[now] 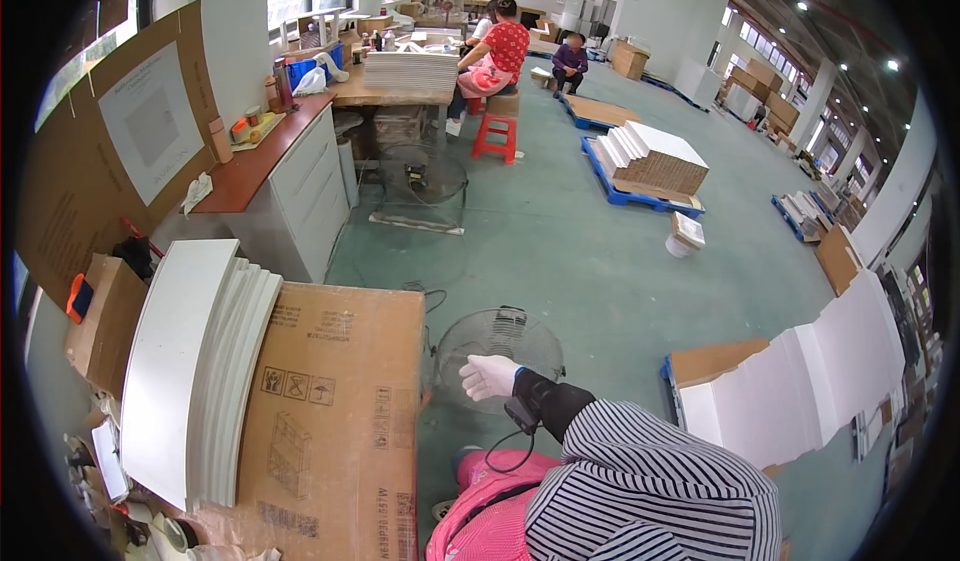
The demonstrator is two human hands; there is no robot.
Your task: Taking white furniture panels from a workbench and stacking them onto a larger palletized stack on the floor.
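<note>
Our right hand [490, 377] is out in a white glove, just off the right side of the big brown carton [360, 401], and it looks empty to us. The fingers [474, 371] seem loosely bent, but they're too small here for us to tell whether the tips meet. Left hand is out of view, so we can't tell what its fingers are doing. We've got a dark band [535, 391] on the right wrist with a cable hanging off it. Right of the carton, behind our hand in the view, there's a wire floor fan [505, 331]. Our pile of white panels [175, 361] lies on the left part of the carton, and left of that we see a smaller brown box [105, 326]. Beyond the carton is a cabinet [305, 186] with a reddish top, then a wooden bench [346, 91] carrying more white sheets [410, 71]. Beyond the carton and to its right, we spot a blue pallet [625, 197] with a stepped white stack [665, 146], plus a white bucket [682, 247] nearer.
</note>
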